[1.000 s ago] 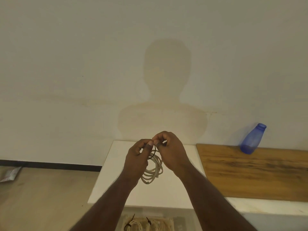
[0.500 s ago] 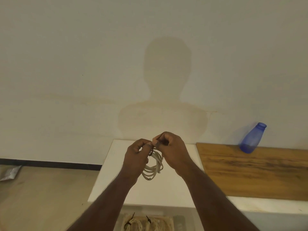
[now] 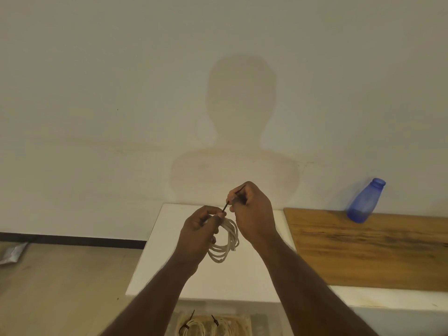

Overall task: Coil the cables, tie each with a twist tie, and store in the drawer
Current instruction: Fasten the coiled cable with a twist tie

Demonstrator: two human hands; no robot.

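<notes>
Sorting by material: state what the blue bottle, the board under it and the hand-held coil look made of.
Blue bottle: translucent plastic or glass, light passing through. Board: wood, brown grain streaks, matte. Coiled cable: off-white, likely plastic-sheathed, bending into smooth loops.

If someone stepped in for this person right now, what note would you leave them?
Left hand: grips the top of the white coiled cable, which hangs above the white table.
Right hand: pinches the dark twist tie that runs down to the coil.
Done: this cable is coiled; two tied coils lie in the open drawer below.
Left: finish twisting the tie, then put this coil in the drawer.
</notes>
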